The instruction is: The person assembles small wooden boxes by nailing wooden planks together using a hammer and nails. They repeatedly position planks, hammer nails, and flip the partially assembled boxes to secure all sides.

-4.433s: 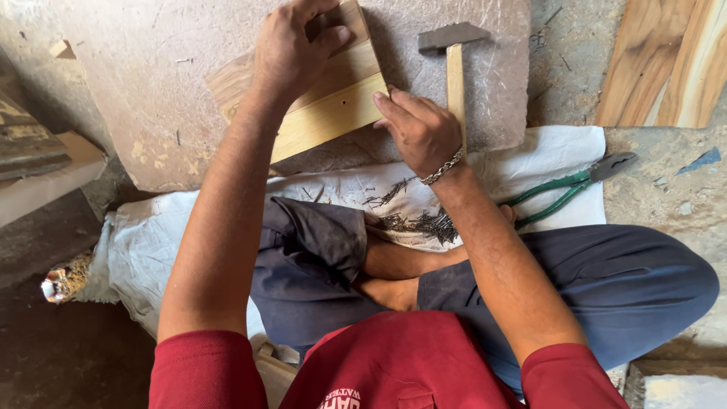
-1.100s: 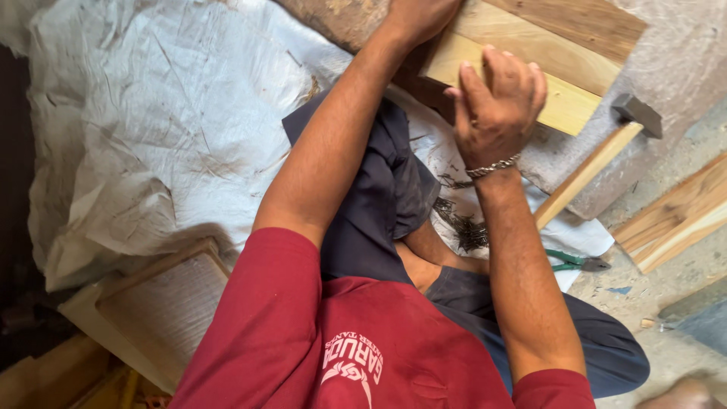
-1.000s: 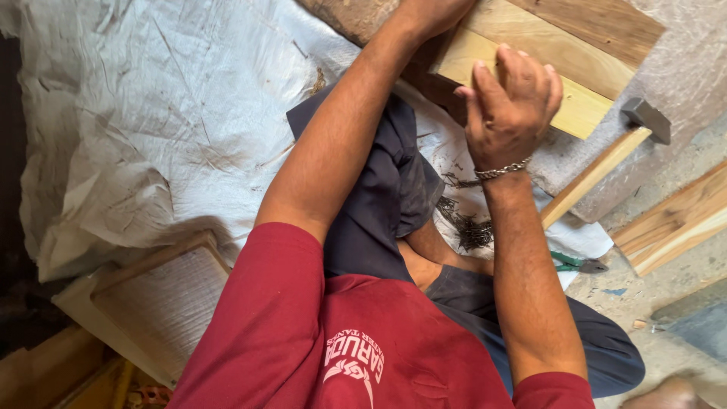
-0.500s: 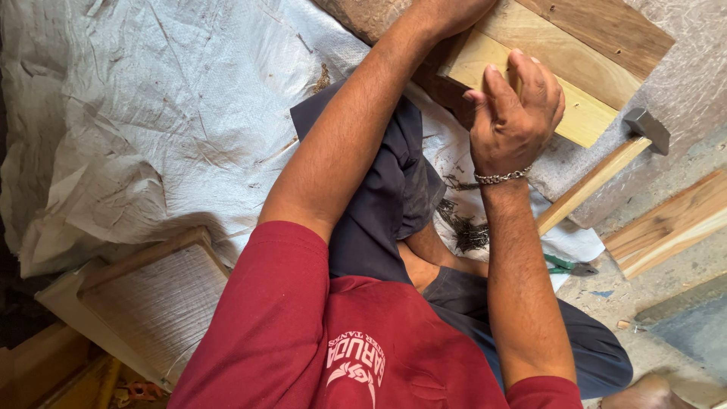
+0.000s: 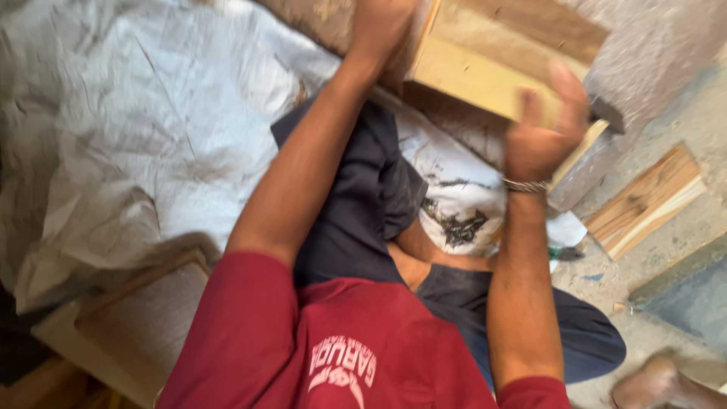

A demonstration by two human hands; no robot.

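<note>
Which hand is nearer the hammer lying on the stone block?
The right hand. It hovers at the pale wood piece, right beside the hammer, whose handle runs just behind it. The left hand presses the wood's far end, well away from the hammer.

Head camera, close, steeply downward

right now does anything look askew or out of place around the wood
Nothing looks broken or spilled. The pale plank lies slanted across the stone block, overhanging its edge; the left hand presses its end and the right hand is at its lower edge. The hammer lies at the block's edge. The frame is blurred, so fine damage cannot be judged.
</note>
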